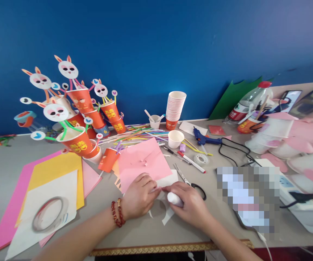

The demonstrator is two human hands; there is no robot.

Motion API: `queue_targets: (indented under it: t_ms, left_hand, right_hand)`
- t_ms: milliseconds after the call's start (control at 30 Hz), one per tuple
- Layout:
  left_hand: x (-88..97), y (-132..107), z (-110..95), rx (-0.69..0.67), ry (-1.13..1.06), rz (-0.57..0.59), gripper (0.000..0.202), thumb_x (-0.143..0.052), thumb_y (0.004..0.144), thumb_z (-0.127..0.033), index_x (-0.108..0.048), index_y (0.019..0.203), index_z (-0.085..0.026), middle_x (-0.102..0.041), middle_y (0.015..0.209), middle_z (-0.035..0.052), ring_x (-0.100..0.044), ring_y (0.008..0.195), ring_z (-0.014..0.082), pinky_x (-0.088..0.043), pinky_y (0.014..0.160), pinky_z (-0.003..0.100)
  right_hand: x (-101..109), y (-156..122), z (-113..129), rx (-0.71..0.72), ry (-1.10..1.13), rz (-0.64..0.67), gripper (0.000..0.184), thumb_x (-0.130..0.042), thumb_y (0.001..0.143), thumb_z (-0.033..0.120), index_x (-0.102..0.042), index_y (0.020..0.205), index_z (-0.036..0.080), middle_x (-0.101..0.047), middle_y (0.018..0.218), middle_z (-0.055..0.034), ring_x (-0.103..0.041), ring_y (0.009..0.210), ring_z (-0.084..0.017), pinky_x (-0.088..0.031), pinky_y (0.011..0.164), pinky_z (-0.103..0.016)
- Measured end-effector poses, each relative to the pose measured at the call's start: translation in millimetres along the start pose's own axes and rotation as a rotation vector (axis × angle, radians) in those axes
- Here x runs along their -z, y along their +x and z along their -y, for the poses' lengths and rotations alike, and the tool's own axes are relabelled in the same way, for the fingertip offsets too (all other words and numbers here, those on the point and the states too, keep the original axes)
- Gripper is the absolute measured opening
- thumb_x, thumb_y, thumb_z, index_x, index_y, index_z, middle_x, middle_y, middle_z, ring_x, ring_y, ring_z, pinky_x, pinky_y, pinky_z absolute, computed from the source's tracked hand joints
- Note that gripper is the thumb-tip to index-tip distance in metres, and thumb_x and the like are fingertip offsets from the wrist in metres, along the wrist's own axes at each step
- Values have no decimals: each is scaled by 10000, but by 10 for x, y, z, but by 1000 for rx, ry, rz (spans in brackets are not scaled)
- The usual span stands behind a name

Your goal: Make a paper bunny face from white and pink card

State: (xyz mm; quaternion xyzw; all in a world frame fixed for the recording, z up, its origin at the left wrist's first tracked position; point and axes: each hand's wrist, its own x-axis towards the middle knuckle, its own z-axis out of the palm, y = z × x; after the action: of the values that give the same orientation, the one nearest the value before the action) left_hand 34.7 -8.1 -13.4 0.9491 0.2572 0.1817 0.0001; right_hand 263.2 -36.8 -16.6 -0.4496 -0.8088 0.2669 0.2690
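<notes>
My right hand [189, 201] is wrapped around a white glue stick [175, 199], its rounded end pointing toward me. Close beside it, my left hand [140, 195] has its fingers closed together; whatever they pinch is too small and covered to name. The fingertips of both hands nearly meet over white paper scraps [168, 215]. Just beyond them lies a pink sheet [142, 159] with small pink curls on it. Scissors [182, 174] with black handles rest by my right hand. A small purple cap [182, 148] stands farther back.
Orange cups with paper rabbit faces [55, 112] crowd the left, behind coloured sheets [45, 168] and a tape roll [48, 214]. A cup stack [175, 108], a blue glue gun [204, 137] with its cord, a phone [243, 203] and a power strip [289, 185] stand rightward.
</notes>
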Motion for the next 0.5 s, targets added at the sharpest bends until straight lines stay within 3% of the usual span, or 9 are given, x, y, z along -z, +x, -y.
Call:
queue_targets:
  t_ms: [500]
  left_hand:
    - [111, -17, -39, 30, -21, 57, 207, -541, 859, -158, -610, 1055, -142, -582, 941, 71, -497, 919, 225, -396, 991, 453]
  right_hand:
    - [-18, 6, 47, 59, -69, 37, 472, -587, 704, 95, -650, 1156, 216, -716, 966, -63, -609, 961, -251, -478, 847, -361]
